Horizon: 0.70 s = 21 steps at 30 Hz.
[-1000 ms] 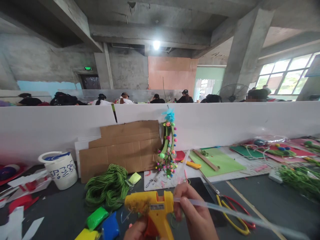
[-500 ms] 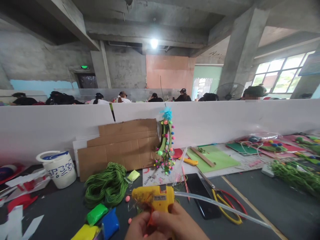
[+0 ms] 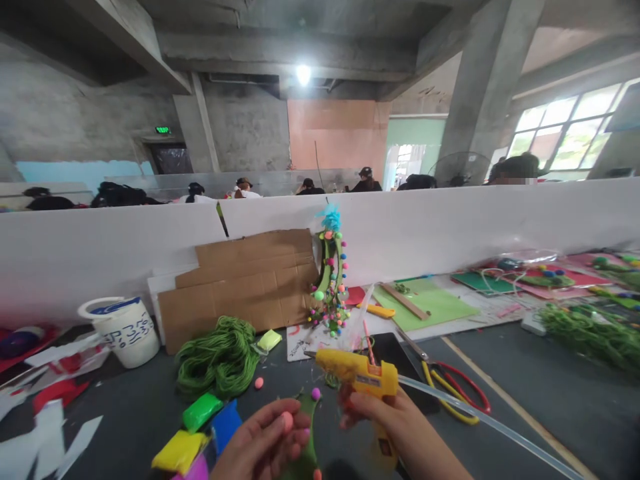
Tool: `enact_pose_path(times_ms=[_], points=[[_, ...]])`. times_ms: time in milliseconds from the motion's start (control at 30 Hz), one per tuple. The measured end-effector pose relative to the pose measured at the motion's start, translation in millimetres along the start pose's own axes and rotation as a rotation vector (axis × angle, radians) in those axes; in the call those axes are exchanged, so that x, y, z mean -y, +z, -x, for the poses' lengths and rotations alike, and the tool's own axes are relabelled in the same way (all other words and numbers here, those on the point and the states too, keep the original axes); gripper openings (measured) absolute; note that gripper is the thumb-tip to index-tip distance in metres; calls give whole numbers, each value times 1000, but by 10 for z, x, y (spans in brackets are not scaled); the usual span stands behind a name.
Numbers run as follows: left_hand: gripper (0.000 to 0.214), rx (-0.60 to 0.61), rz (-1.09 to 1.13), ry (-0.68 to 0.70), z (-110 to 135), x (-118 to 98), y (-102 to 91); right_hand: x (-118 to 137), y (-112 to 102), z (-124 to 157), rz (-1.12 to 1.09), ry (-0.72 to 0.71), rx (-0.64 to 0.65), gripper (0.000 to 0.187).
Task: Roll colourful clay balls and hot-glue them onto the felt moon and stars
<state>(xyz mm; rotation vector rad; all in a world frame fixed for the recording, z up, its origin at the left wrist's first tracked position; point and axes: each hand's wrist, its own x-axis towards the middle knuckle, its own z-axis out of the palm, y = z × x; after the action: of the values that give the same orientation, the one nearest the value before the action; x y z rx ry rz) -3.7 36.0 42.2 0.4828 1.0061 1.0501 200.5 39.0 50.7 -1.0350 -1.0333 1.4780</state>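
My right hand [image 3: 400,427] grips the handle of a yellow glue gun [image 3: 360,377], whose nozzle points left. A long clear glue stick [image 3: 480,420] trails from its back to the lower right. My left hand [image 3: 265,443] is closed, pinching a small pink pom-pom [image 3: 287,421] at the fingertips. Beside those fingers a green strip [image 3: 307,433] stands up with a purple pom-pom on top. The gun's nozzle hovers just above and to the right of the strip.
A green cord bundle [image 3: 220,360], coloured clay packs [image 3: 200,420], a white bucket [image 3: 125,330], cardboard sheets [image 3: 240,283], a decorated pom-pom tree [image 3: 331,280], a black phone and yellow-red scissors [image 3: 450,393] lie on the dark table. A white partition runs behind; people sit beyond it.
The glue gun has shifted right and now sits in my right hand alone. My left hand has left the gun and come up holding a pink pom-pom beside the green strip.
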Motion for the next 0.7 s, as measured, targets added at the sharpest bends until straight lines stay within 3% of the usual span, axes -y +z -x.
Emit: enact_pose_path(times_ms=[133, 300, 433, 500, 700], points=[[32, 51, 53, -47, 2, 162, -115, -267, -121, 45, 66, 32, -5, 20], [37, 145, 141, -36, -6, 285, -231, -480, -196, 35, -9, 50, 25, 24], [20, -27, 118, -108, 22, 233, -205, -554, -246, 32, -45, 73, 43, 29], [24, -86, 128, -115, 15, 198, -187, -586, -276, 31, -54, 77, 49, 31], [19, -88, 145, -124, -34, 207, -216, -637, -336, 79, -2, 118, 78, 30]])
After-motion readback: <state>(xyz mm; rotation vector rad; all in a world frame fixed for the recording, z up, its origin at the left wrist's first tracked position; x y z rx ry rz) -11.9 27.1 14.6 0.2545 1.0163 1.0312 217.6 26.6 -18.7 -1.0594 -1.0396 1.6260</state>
